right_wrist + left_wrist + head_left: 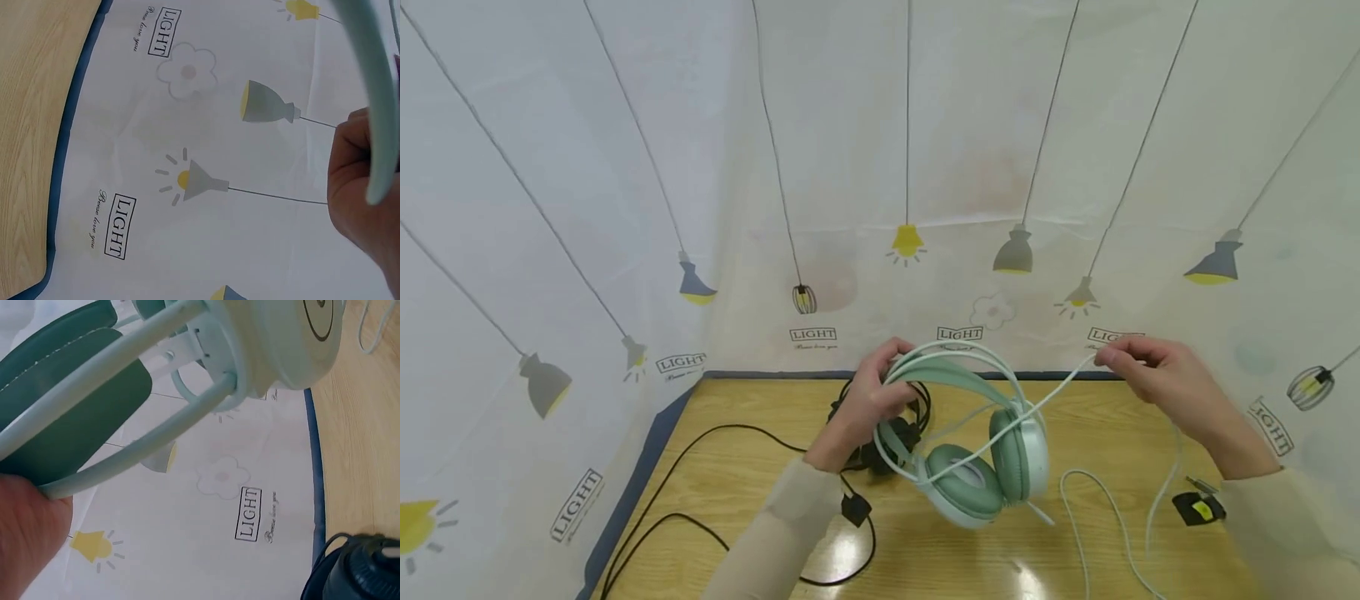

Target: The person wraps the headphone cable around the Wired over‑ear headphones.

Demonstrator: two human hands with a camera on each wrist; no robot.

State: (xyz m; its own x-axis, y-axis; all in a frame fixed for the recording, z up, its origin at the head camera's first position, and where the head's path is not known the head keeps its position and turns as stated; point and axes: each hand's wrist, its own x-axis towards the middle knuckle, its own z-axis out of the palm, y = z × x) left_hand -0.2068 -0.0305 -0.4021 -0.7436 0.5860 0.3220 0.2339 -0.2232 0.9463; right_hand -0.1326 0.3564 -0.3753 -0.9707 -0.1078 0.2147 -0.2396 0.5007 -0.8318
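Note:
Mint-green over-ear headphones [1018, 454] hang above the table, tilted, with both padded ear cups toward the bottom. My left hand [868, 396] grips the headband at its left side; the left wrist view shows that hand [31, 531] against the green padded band [94, 406]. Between thumb and fingers my right hand [1165, 383] pinches the pale green cable [1067, 379], which runs in a straight line across the headphones. In the right wrist view the right hand [359, 187] is partly hidden behind a blurred stretch of cable [372, 81].
Dark headphones [887, 450] lie on the wooden table [752, 492] behind the left hand. Their black cable [722, 429] loops left, near a black plug-like block [855, 508]. Pale cable loops [1105, 483] and a small black-and-yellow item [1198, 508] lie right. A lamp-printed cloth [850, 167] surrounds the table.

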